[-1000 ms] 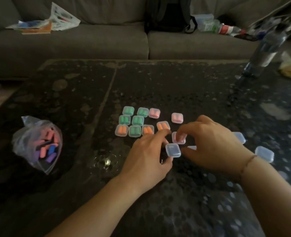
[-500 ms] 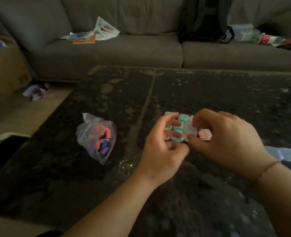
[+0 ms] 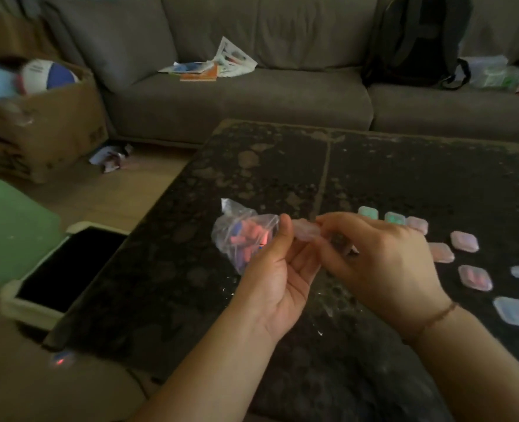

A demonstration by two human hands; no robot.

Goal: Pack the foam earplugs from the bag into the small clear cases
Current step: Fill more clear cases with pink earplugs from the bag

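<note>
You hold one small clear case (image 3: pixel 307 229) between both hands, your left hand (image 3: pixel 278 275) pinching one end, your right hand (image 3: pixel 380 263) gripping the other. The bag of earplugs (image 3: pixel 240 236) lies just behind your left hand, still holding many. Filled cases (image 3: pixel 440 239) sit toward the table's (image 3: pixel 282 166) right edge, empty cases (image 3: pixel 514 310) nearer you.

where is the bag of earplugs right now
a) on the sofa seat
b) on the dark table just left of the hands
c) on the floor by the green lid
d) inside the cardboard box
b: the clear plastic bag of earplugs lies on the dark table, just beyond and left of the left hand, which together with the right hand holds a small clear case.
</note>
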